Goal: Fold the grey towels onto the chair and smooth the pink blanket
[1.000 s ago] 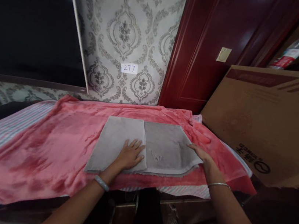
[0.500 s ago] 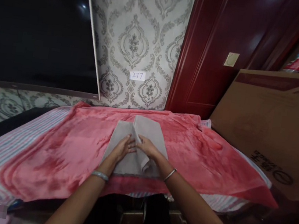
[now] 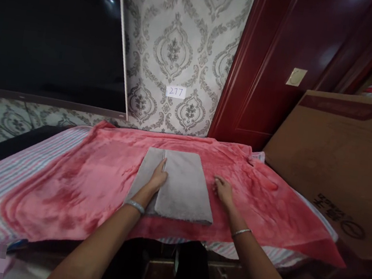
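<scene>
Well, the grey towel (image 3: 182, 186) lies folded on the pink blanket (image 3: 73, 179), near the middle. The left hand (image 3: 157, 178) rests open on it, not gripping, and the right hand (image 3: 224, 193) is open too, on the blanket just beside it. One risk — the fold is soft and loose, so a careless push could slide the upper layer and make the edges uneven.

Left hand (image 3: 154, 179) on grey towel (image 3: 186, 188), right hand (image 3: 224, 193) on pink blanket (image 3: 97, 178)
</scene>
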Demonstrator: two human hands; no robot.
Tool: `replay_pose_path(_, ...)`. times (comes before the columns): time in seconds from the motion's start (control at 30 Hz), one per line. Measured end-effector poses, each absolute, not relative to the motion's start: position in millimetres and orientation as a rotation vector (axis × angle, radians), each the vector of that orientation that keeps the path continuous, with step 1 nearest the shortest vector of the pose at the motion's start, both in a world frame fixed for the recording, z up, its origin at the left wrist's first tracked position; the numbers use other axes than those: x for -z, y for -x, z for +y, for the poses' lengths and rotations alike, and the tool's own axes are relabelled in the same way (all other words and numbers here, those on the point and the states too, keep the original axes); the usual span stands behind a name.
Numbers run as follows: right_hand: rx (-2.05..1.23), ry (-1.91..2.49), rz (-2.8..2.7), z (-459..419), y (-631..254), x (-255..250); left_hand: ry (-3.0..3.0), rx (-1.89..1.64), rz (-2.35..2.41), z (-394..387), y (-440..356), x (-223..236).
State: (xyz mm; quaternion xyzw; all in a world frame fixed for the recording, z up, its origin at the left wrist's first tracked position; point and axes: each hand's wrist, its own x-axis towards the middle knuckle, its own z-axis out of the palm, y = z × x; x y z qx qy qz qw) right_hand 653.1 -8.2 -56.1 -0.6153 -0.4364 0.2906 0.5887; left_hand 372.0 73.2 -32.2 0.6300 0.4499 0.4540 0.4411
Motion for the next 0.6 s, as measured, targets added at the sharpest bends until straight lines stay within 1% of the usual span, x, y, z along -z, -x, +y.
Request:
replay_pose_path(0.13,-0.591,1.445,-1.012,-19.6,-663.1,80.6,-1.569,-1.166,1.154,86.5,-362.4,24.2)
replay_pose_path(0.23,-0.545,1.451,-1.037,-18.4,-661.1,90.1,-1.559,-1.124,1.234,90.6,-348.9,23.5)
replay_pose_path(0.4,-0.485,1.477,-1.06,-14.2,-660.1,93.6,-1.549,-1.017,1.274,86.6,-335.8,26.7)
replay_pose_path(0.6,-0.428,1.533,-1.098,-16.6,-661.9,92.6,-1.647,-1.009,1.251,85.9,-329.5,28.8)
